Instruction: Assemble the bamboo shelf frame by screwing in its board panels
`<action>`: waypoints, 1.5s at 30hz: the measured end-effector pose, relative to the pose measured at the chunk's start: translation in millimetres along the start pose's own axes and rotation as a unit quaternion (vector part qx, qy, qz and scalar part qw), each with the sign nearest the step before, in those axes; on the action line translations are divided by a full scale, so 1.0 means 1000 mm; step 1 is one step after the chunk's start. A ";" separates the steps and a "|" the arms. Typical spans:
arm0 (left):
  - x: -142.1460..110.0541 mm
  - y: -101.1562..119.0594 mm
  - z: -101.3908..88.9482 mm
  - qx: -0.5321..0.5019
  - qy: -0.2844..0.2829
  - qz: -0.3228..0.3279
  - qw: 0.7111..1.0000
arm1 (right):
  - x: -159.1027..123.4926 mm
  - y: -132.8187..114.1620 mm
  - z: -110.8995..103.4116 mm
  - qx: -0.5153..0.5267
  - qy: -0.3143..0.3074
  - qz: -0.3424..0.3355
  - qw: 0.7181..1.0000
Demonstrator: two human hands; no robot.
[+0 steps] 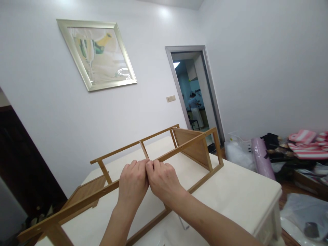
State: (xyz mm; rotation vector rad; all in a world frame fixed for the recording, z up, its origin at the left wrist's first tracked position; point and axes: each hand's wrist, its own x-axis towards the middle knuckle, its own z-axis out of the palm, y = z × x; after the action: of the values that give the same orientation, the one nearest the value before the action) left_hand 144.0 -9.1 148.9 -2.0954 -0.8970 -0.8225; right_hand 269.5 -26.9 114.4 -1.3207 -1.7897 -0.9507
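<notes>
A brown wooden shelf frame [102,192] lies on its side across the white table [238,191]. My left hand [133,177] is closed around its upper near rail, about midway along. Right beside it, my right hand [164,178] closes on the same rail, the two hands touching at the thumbs. A slatted-edge shelf panel [193,145] is set between the rails at the far right end. Another wooden panel [85,189] shows at the left end. The part of the rail under my fingers is hidden. Below my right forearm lies a small pale L-shaped piece [183,222].
A framed picture [102,54] hangs on the wall. Through a doorway [197,92] a person [196,106] stands in another room. Right of the table, the floor holds a purple roll [262,159], striped cloth [307,145] and plastic bags [304,213].
</notes>
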 end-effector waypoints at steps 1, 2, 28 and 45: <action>0.000 0.000 0.000 0.002 0.003 -0.002 1.000 | 0.000 0.001 0.001 -0.001 0.002 0.002 1.000; 0.000 0.000 0.001 0.005 0.006 -0.002 1.000 | 0.000 0.001 0.003 -0.003 0.004 0.004 1.000; -0.149 0.029 0.051 -0.254 -0.253 -0.100 0.928 | -0.122 0.004 0.015 0.202 -0.111 -0.176 0.957; -0.146 0.030 0.050 -0.208 -0.332 -0.127 0.911 | -0.149 -0.002 -0.023 0.275 -0.291 0.010 0.916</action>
State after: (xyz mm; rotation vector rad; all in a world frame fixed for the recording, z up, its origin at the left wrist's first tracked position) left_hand 99.5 -34.5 0.7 -2.7452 -1.4774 -0.4342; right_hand 304.4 -114.3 -3.3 -1.3079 -2.2486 0.0139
